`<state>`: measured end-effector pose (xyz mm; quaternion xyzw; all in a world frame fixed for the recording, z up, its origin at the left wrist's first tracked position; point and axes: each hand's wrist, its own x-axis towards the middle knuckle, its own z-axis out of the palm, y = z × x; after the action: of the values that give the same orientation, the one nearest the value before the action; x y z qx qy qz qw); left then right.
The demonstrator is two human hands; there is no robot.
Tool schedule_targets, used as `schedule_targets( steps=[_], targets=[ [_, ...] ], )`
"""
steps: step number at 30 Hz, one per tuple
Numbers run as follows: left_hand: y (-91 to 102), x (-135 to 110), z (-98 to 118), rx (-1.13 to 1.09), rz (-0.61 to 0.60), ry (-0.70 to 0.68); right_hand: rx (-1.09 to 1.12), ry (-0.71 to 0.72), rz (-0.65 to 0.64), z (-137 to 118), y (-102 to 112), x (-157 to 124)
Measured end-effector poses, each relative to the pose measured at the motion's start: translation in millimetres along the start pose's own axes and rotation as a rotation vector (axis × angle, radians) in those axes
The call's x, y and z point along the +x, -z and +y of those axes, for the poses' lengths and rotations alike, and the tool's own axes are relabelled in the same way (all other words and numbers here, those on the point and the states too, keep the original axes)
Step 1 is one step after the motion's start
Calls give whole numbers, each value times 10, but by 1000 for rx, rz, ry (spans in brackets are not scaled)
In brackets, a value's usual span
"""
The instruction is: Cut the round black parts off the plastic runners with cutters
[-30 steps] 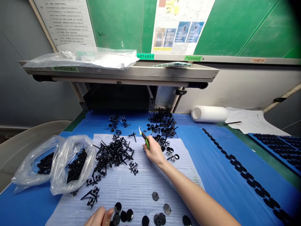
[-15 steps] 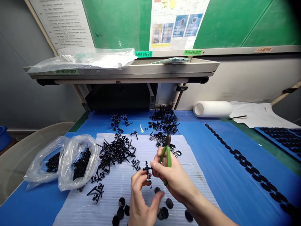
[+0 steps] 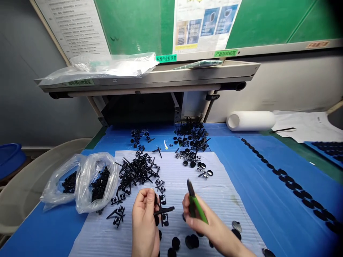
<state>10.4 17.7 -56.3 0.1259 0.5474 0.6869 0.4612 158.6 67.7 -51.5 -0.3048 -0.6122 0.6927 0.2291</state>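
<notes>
left hand [image 3: 145,216] bottom center pinching black branched part [image 3: 164,210], right hand [image 3: 206,227] bottom center-right gripping green-handled cutters [image 3: 199,210], black pile [image 3: 138,168] center-left

One head-worn view, from above the near side, facing forward and down across table [image 3: 300,151]. Near, low in frame: left hand [image 3: 144,217], right hand [image 3: 205,223]. Farther, above: shelf [image 3: 150,82], green board [image 3: 134,28].
</notes>
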Motion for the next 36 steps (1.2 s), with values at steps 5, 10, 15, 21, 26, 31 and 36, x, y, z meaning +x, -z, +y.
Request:
schedule_targets(
  steps=[5,10,15,21,26,31,36],
  targets=[
    [-81,-74,-20,250,-55,-88,166,69,72,56,-310,-34],
    [-106,-99,-22,369,-109,10,220,69,256,-4,-456,13],
    [-30,-70,-3,435,-85,-57,187,110,111,31,-282,-32],
    [-19,-88,124,288,-143,24,-356,-54,-152,112,-47,-95],
    [-59,-143,132,232,-200,78,-535,-5,-251,108,-110,-99],
    [-40,-163,110,202,-216,110,-581,41,-289,102,-127,-66],
    [-38,-170,107,153,-239,135,-604,81,-326,112,-123,-49]
  ],
)
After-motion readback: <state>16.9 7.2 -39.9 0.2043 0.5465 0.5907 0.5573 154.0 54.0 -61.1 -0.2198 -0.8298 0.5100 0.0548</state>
